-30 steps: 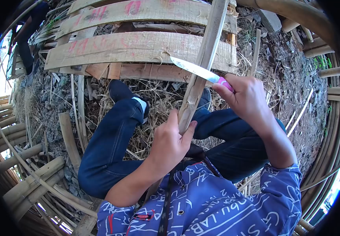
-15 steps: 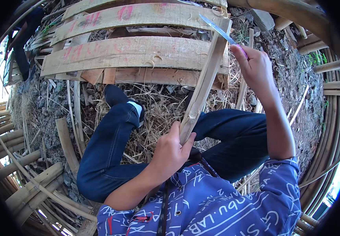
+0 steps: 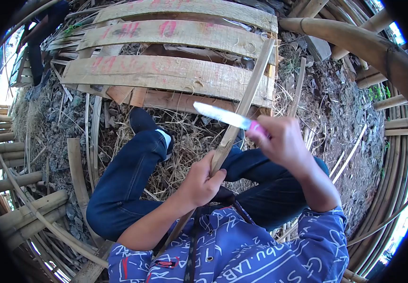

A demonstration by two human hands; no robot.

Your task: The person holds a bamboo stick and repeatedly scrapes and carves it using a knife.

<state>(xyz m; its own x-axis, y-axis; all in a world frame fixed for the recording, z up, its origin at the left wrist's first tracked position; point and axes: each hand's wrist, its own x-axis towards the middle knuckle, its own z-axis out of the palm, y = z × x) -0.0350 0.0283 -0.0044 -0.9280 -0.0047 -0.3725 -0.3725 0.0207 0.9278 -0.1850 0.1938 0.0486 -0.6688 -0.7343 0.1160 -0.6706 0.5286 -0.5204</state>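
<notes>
My left hand (image 3: pixel 201 181) is closed around the lower part of a long, pale strip of split bamboo (image 3: pixel 246 101). The strip slants up and away from me, its far end over the slatted wooden pallet (image 3: pixel 152 70). In my right hand (image 3: pixel 279 139) is a knife (image 3: pixel 220 114) with a pink handle, gripped in a closed fist. Its broad, shiny blade points left and lies across the strip about midway along, a short way above my left hand. Whether the edge touches the bamboo I cannot tell.
Curled shavings (image 3: pixel 197 86) lie on the pallet. Straw and fibres (image 3: pixel 185 132) cover the ground between my legs. Bamboo poles stand on the left (image 3: pixel 34 214) and right (image 3: pixel 400 113), with a thick pole (image 3: pixel 345 35) at upper right. Another person's dark-clothed leg (image 3: pixel 36 52) shows at upper left.
My right hand has drawn the knife down along the strip towards me, from near its far end to about its middle. My left hand keeps its hold. The view has shifted slightly.
</notes>
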